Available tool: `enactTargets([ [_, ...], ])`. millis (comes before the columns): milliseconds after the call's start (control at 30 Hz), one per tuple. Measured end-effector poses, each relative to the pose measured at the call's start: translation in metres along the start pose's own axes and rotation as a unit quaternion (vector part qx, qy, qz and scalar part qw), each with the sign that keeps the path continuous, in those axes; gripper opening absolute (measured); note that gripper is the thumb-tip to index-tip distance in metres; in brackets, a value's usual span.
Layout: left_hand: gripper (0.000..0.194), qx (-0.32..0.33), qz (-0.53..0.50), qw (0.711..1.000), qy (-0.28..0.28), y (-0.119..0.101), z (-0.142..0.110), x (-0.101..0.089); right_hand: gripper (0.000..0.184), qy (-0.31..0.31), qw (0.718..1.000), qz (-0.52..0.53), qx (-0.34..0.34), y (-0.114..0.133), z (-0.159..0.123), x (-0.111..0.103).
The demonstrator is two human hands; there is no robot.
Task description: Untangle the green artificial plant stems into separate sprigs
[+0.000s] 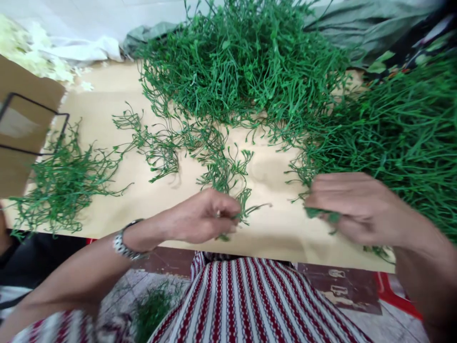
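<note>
We see 2 bare hands working low over a pale tabletop [271, 233], which is spread with green artificial-looking stems. The left hand [207, 216], with a metal watch [126, 242] on its wrist, is closed with its fingers pinched together around a green sprig [243, 209], whose curled tips stick out to the right of the knuckles. The right hand [360, 209], well apart from it, is curled tight around a small green bunch [323, 214], and bits of it show below the fingers.

Between the hands and farther off, we find loose stems [164, 155] strewn across the middle of the table. A big heap [246, 66] rises at the far side, and another dense heap [403, 143] fills the right side, just beyond the right hand. At the left lies a smaller pile [67, 183], beside a brown cardboard piece [28, 105] and a black wire frame [41, 105].

At the far left we notice pale blossoms [30, 47] next to a white cloth [94, 50]. Near us is a red-and-white striped garment [243, 305], and on the floor to its left we see a green clump [155, 309].
</note>
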State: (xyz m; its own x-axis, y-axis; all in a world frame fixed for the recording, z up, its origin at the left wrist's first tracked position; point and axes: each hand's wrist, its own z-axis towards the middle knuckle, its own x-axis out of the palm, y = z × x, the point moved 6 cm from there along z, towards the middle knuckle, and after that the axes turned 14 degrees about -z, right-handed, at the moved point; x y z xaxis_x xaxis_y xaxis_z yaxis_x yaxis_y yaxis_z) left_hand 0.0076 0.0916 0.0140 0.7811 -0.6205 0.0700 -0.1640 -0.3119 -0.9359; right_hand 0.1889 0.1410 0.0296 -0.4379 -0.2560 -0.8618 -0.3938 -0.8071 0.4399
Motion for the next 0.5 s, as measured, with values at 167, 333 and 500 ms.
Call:
enactTargets([
  [167, 0.019, 0.012, -0.210, 0.972, -0.106, 0.007, 0.015, -0.014, 0.019, -0.028, 0.997, 0.059, 0.038, 0.021, 0.016, 0.029],
  [333, 0.021, 0.075, -0.354, 0.913, -0.191, 0.020, 0.020, -0.020, 0.014, -0.048, 0.984, 0.131, 0.113, 0.029, 0.028, 0.054],
  [500, 0.017, 0.099, -0.408, 0.873, -0.247, 0.027, 0.017, -0.022, 0.036, -0.042, 0.971, 0.176, 0.157, 0.030, 0.029, 0.071],
])
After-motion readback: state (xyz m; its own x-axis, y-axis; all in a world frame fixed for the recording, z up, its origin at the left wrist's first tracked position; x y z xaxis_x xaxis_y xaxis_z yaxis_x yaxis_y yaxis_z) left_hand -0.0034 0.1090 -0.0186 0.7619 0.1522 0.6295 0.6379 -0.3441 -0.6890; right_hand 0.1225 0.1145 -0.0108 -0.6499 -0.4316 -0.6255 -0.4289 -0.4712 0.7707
